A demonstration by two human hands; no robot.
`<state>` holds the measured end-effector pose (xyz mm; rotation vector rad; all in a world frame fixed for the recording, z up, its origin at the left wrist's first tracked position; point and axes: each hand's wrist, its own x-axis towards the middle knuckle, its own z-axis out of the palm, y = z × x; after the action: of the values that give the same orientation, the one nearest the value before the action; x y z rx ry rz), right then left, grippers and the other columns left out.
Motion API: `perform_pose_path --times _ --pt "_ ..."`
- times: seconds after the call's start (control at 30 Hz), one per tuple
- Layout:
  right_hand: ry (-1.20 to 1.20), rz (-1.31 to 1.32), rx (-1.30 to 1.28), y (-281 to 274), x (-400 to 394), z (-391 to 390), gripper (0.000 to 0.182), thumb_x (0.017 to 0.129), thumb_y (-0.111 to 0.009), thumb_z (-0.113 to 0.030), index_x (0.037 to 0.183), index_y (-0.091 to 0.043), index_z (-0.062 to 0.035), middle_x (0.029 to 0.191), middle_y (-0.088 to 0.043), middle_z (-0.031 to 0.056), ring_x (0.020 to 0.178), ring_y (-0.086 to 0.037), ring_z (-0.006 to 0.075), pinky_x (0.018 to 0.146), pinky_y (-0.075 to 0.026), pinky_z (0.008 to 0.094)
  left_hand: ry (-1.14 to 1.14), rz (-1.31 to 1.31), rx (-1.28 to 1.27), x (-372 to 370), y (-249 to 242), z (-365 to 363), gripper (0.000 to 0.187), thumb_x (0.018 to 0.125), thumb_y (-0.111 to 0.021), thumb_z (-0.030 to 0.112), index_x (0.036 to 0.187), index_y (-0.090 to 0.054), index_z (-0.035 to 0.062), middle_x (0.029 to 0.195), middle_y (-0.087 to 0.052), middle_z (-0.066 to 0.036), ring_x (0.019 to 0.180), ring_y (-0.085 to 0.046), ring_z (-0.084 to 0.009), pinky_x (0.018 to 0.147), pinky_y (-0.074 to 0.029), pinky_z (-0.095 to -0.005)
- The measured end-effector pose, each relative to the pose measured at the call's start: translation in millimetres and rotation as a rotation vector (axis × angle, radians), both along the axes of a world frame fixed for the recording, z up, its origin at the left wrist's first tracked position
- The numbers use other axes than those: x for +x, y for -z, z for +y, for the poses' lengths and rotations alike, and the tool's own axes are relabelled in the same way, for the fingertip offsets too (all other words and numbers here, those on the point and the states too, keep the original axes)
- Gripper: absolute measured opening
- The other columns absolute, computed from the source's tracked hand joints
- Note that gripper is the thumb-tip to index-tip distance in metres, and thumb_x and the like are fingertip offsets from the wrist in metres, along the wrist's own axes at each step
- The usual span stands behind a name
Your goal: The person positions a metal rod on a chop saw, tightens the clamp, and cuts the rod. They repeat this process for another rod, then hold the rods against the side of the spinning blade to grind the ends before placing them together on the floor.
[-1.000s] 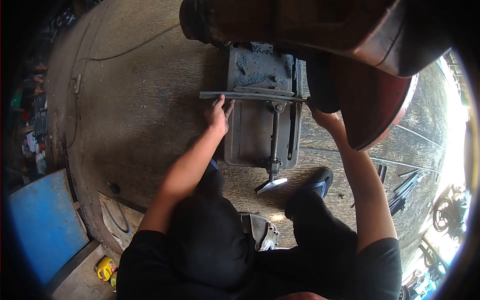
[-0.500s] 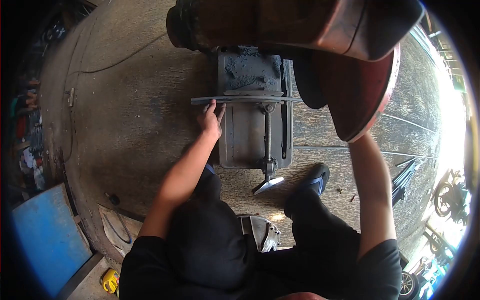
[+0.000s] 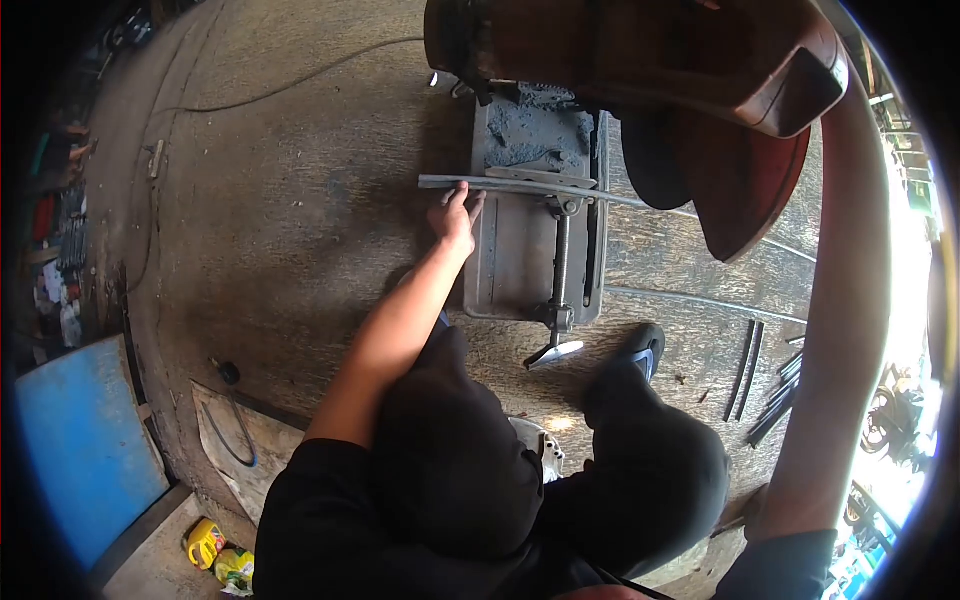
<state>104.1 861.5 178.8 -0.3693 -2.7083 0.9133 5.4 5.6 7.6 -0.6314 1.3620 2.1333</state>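
A long, thin, straight grey metal bar (image 3: 530, 185) lies crosswise over the flat grey metal base (image 3: 515, 260) of a cutting machine, beside the narrow metal fence plate (image 3: 575, 183); its left end juts past the base, and to the right it runs on under the dark red rounded guard (image 3: 775, 185). The bare left hand (image 3: 458, 217) has its grip narrowed on the bar near that left end, one finger laid over the top edge and the others spread below. The right arm (image 3: 850, 290) reaches up alongside the machine's reddish-brown head (image 3: 620, 55), but the right hand is hidden, so I cannot tell how its grip stands. The bar looks stiff and hardly fragile, probably light in cross-section, though its length should make it swing or tip if held at one end only. The bare metal may be a little slick, and cut edges could be sharp, so a pinch slightly in from the tip seems safer than one on the end face. The best hold looks to be the overhanging left stretch, clear of the guard and of the grey threaded clamp screw (image 3: 562, 255).
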Motion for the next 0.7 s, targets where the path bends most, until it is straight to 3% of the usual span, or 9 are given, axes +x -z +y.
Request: perform_pose_path --times 0.03,0.07,0.37,0.47,0.53,0.6,0.63,0.67,0.7 --pt "0.005 0.012 -0.015 -1.4 -17.0 15.4 0.020 0.088 -0.056 -0.016 0.098 -0.067 -0.0029 0.094 -0.067 0.0158 0.089 -0.063 0.0316 0.080 -0.048 0.0370 -0.001 0.017 0.011 0.6 0.0 -0.4 0.021 0.088 -0.067 0.012 0.103 -0.059 0.0006 0.091 -0.066 -0.009 0.078 -0.068 -0.0222 0.075 -0.057 -0.0329" --pt "0.011 0.024 -0.028 -14.9 8.1 -78.5 0.020 0.087 -0.056 -0.016 0.098 -0.067 -0.0030 0.095 -0.067 0.0157 0.089 -0.064 0.0315 0.080 -0.048 0.0368 0.003 0.014 0.008 0.1 1.5 -0.4 0.021 0.088 -0.067 0.012 0.103 -0.059 0.0006 0.091 -0.066 -0.009 0.078 -0.068 -0.0222 0.075 -0.057 -0.0329" --pt "0.101 0.162 -0.091 -177.6 -22.0 -557.5 0.023 0.086 -0.056 -0.016 0.100 -0.069 -0.0037 0.096 -0.070 0.0146 0.090 -0.066 0.0310 0.082 -0.049 0.0350 -0.051 0.034 0.025 -2.3 11.0 2.0 0.020 0.087 -0.066 0.007 0.102 -0.062 -0.0037 0.093 -0.065 -0.012 0.078 -0.068 -0.0260 0.072 -0.061 -0.0347" --pt "0.200 0.207 -0.086 -220.2 11.6 -592.1 0.024 0.085 -0.056 -0.016 0.100 -0.070 -0.0039 0.097 -0.071 0.0142 0.090 -0.066 0.0309 0.082 -0.049 0.0344 -0.045 0.023 0.017 -5.4 12.4 2.6 0.017 0.086 -0.067 0.007 0.099 -0.062 -0.0028 0.093 -0.065 -0.012 0.079 -0.067 -0.0258 0.073 -0.061 -0.0348" --pt "0.373 0.330 -0.110 -207.0 18.3 -612.3 0.026 0.083 -0.055 -0.013 0.101 -0.066 0.0016 0.095 -0.069 0.0181 0.089 -0.066 0.0340 0.080 -0.050 0.0368 -0.030 0.013 -0.009 -7.1 18.6 1.6 0.016 0.086 -0.067 0.008 0.098 -0.062 -0.0015 0.093 -0.065 -0.011 0.080 -0.068 -0.0257 0.073 -0.061 -0.0344" --pt "0.315 0.471 -0.004 -180.7 32.3 -612.7 0.025 0.083 -0.053 -0.011 0.101 -0.064 0.0036 0.093 -0.068 0.0196 0.092 -0.064 0.0376 0.083 -0.049 0.0370 0.004 0.023 0.001 -11.3 23.6 1.5 0.018 0.086 -0.067 0.008 0.100 -0.062 -0.0010 0.092 -0.065 -0.010 0.081 -0.068 -0.0261 0.073 -0.061 -0.0335" --pt "0.290 0.524 0.061 -176.5 41.6 -622.5 0.023 0.085 -0.053 -0.009 0.100 -0.063 0.0040 0.098 -0.066 0.0211 0.097 -0.062 0.0388 0.086 -0.047 0.0369 0.047 0.017 -0.064 -13.3 20.5 1.1 0.019 0.087 -0.066 0.006 0.102 -0.061 -0.0024 0.097 -0.064 -0.010 0.082 -0.068 -0.0263 0.074 -0.061 -0.0335" --pt "0.337 0.556 -0.056 -171.1 52.1 -636.3 0.021 0.085 -0.055 -0.007 0.102 -0.062 0.0038 0.115 -0.060 0.0237 0.108 -0.057 0.0378 0.093 -0.045 0.0364 0.086 0.011 -0.130 -13.0 18.5 0.3 0.020 0.087 -0.064 0.004 0.104 -0.060 -0.0038 0.101 -0.064 -0.010 0.082 -0.068 -0.0265 0.074 -0.062 -0.0336" --pt "0.347 0.531 -0.020 -162.2 64.4 -646.0 0.027 0.084 -0.056 -0.007 0.110 -0.060 0.0028 0.122 -0.055 0.0243 0.112 -0.055 0.0362 0.095 -0.043 0.0361 0.055 0.042 -0.060 -12.4 23.2 -1.1 0.023 0.088 -0.062 0.002 0.109 -0.057 -0.0052 0.107 -0.061 -0.012 0.088 -0.066 -0.0257 0.077 -0.062 -0.0344"
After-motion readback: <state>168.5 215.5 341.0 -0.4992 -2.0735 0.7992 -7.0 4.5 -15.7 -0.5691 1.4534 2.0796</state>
